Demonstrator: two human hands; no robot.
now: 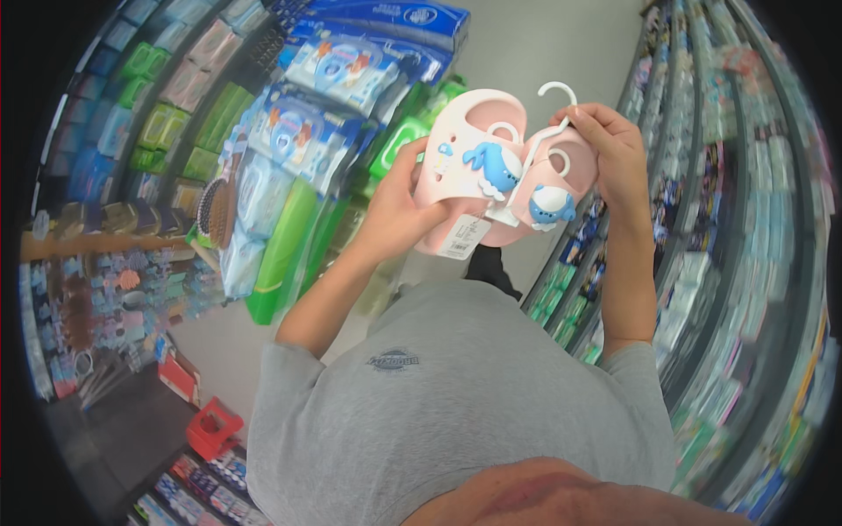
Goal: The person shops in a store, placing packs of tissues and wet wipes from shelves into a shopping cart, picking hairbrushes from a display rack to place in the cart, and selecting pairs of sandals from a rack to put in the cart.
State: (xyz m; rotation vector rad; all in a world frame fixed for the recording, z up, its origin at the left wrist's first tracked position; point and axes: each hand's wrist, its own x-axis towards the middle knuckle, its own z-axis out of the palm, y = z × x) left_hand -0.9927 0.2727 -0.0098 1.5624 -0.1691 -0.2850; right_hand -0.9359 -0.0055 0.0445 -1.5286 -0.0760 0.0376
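Observation:
A pair of pale pink foam clogs (454, 177) with blue-and-white whale ornaments (503, 167) is held up before my chest. The two clogs sit side by side on a white plastic hanger (534, 148), its hook free at the top. My left hand (404, 207) grips the left clog by its side, thumb over the lower edge. My right hand (612, 148) pinches the hanger's neck and the edge of the right clog. A white paper tag (464, 237) with print hangs below the clogs, near my left thumb.
Stacked packs of wet wipes (283, 138) stand close on the left, with a hairbrush (220, 200) beside them. Long shelves of packaged goods (723, 263) line the right side. A red plastic stool-like item (214, 427) is at lower left. Grey floor (552, 39) shows ahead.

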